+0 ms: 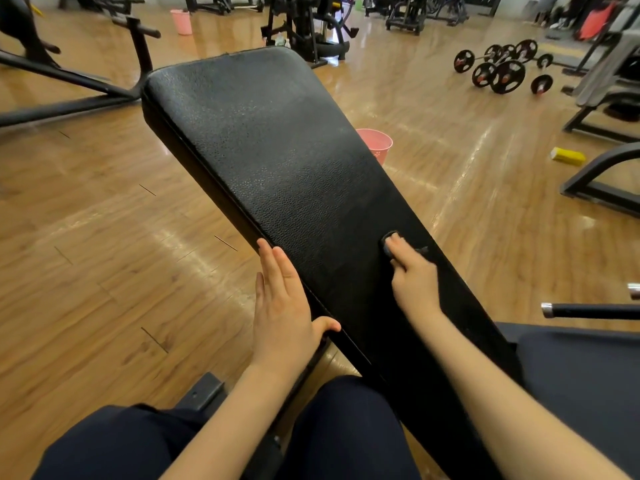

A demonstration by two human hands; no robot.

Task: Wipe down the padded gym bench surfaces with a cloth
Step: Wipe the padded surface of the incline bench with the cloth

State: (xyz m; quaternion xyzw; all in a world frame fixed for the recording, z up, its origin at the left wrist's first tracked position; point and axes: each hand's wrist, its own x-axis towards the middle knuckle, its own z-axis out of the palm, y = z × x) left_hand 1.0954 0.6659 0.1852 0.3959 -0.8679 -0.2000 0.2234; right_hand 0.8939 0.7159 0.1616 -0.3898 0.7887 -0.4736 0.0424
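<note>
A long black padded bench back [270, 147] slants away from me, wide at the far end and narrow near my lap. My right hand [414, 275] presses a small dark cloth [390, 241] onto the pad's lower right part, fingers curled over it; most of the cloth is hidden under the hand. My left hand [284, 306] rests flat along the pad's left edge with straight fingers, its thumb hooked onto the top surface. A second dark pad [581, 382] lies at the lower right.
A pink bucket [377, 143] stands on the wooden floor just right of the bench; another pink bucket [181, 21] is far back. Barbells with plates [502, 69] lie at right, a yellow object [569, 156] beside a machine frame. A black handle bar [588, 310] juts in from the right.
</note>
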